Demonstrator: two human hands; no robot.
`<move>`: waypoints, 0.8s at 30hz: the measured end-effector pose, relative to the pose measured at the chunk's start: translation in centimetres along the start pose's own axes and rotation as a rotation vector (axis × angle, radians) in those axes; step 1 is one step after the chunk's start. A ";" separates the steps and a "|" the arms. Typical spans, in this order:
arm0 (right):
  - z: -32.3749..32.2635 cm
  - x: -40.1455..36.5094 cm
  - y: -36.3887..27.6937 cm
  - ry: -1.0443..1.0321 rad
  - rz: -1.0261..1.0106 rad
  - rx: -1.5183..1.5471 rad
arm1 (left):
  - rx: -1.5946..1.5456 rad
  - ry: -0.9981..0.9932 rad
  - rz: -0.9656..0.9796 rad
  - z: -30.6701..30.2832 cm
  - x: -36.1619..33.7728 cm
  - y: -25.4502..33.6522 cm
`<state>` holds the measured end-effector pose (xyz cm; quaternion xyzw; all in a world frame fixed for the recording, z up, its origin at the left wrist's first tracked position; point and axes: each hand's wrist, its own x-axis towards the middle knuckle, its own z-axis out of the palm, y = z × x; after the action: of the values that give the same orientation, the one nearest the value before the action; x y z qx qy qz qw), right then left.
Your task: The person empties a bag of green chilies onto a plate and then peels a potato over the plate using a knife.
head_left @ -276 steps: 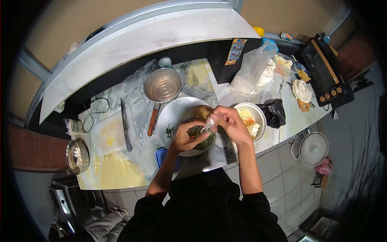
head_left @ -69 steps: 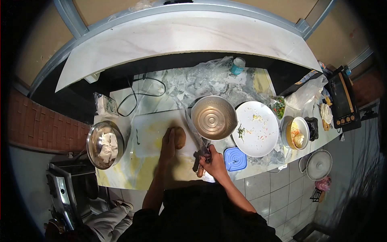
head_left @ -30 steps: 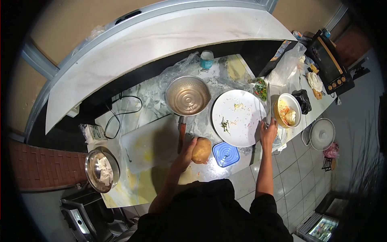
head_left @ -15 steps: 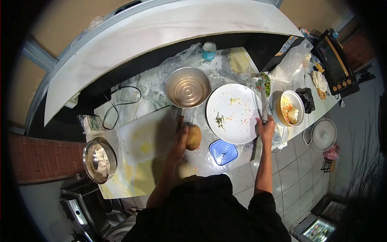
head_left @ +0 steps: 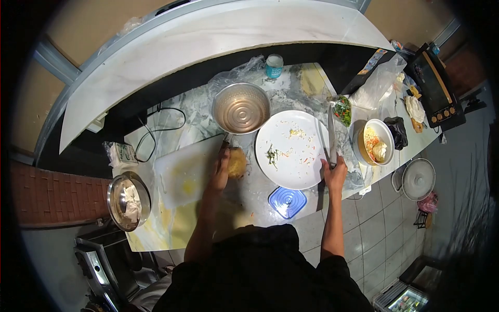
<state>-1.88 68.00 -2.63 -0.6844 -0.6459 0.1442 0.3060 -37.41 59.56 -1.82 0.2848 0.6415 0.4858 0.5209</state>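
My left hand (head_left: 221, 170) is closed against a round brown potato (head_left: 237, 163), with its fingers at the saucepan's handle. The metal saucepan (head_left: 241, 109) stands just beyond. In my right hand (head_left: 335, 170) is a knife (head_left: 331, 136), its blade pointing away from me along the plate's right rim. My right fingertips are right at the edge of the large white plate (head_left: 283, 174), which bears green strips and orange and pale scraps. Left of my left hand lies a stained white cutting board (head_left: 179, 161). A blue square lid (head_left: 287, 202) sits below the plate.
A white bowl (head_left: 358, 148) of shredded food and a bag of chopped vegetables (head_left: 341, 110) stand to the right. A metal bowl (head_left: 112, 203) holds pale pieces at the left edge. A jar (head_left: 274, 66) and a cable (head_left: 152, 140) are farther back.
The plate has slid left toward the saucepan, along with my right hand and the knife. My left hand and the potato have shifted left and away from me; the saucepan's handle has swung left.
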 end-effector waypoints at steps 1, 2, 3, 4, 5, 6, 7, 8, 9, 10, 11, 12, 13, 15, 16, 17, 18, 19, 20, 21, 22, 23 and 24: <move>0.1 -0.1 -0.2 0.005 -0.002 0.002 | -0.001 -0.033 0.017 0.3 -0.3 1.4; 0.1 -0.5 -0.4 -0.010 0.021 -0.001 | -0.002 -0.066 0.029 0.5 -0.7 2.0; 0.0 -0.8 -0.6 -0.021 0.043 -0.004 | -0.002 -0.070 0.031 0.4 -0.1 1.2; 0.0 -1.2 -1.1 -0.014 0.043 -0.002 | -0.126 -0.111 -0.001 0.1 0.8 0.3; 0.0 -1.7 -1.6 0.013 0.024 0.011 | -0.248 -0.151 -0.035 -0.3 1.6 -0.6; 0.0 -1.9 -1.9 0.040 0.005 0.024 | -0.246 -0.152 -0.028 0.0 1.3 0.3; 0.0 -2.1 -2.0 0.036 -0.035 0.025 | -0.325 -0.191 -0.040 0.8 0.4 1.8; -0.1 -2.2 -2.0 0.034 -0.034 0.021 | -0.408 -0.228 -0.059 1.6 -0.3 2.4; -0.3 -2.5 -2.2 0.021 -0.016 -0.007 | -0.411 -0.226 -0.064 2.3 -0.6 2.1; -0.5 -2.7 -2.5 0.010 0.001 -0.034 | -0.450 -0.231 -0.067 2.9 -0.8 1.9; -0.7 -2.9 -2.9 0.009 -0.003 -0.035 | -0.488 -0.236 -0.067 3.4 -0.8 1.7; -1.0 -3.2 -3.2 0.033 0.047 -0.057 | -0.492 -0.233 -0.064 3.7 -0.8 1.6; -1.2 -3.8 -3.3 0.054 0.100 -0.080 | -0.498 -0.273 -0.099 4.0 -1.0 1.3; -1.4 -5.3 -3.2 0.032 0.147 0.042 | -0.502 -0.315 -0.142 4.3 -1.2 0.8; -1.7 -6.0 -3.2 0.014 0.193 0.165 | -0.482 -0.318 -0.160 4.5 -1.3 0.6; -2.0 -7.0 -3.3 0.010 0.092 0.090 | -0.458 -0.321 -0.183 4.7 -1.6 0.2; -2.3 -7.9 -3.4 0.013 0.104 0.089 | -0.450 -0.328 -0.191 4.7 -1.6 -0.3; -2.5 -8.7 -3.4 -0.067 0.080 0.125 | -0.469 -0.322 -0.201 4.7 -1.5 -0.7; -2.7 -9.4 -3.4 -0.150 0.057 0.159 | -0.489 -0.315 -0.216 4.7 -1.5 -1.3; -2.8 -10.2 -3.2 -0.193 0.074 0.161 | -0.481 -0.323 -0.226 4.7 -1.7 -1.2; -2.8 -10.7 -3.3 -0.189 0.086 0.161 | -0.472 -0.299 -0.235 4.8 -1.8 -1.2; -2.7 -11.1 -3.4 -0.206 0.025 0.171 | -0.464 -0.273 -0.245 4.8 -2.0 -1.1; -2.7 -11.6 -3.6 -0.225 -0.035 0.181 | -0.458 -0.277 -0.255 4.8 -2.2 -1.2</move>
<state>-4.56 56.02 -0.70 -0.6222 -0.6724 0.2722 0.2944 -32.03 58.78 -1.96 0.1408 0.4685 0.5050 0.7111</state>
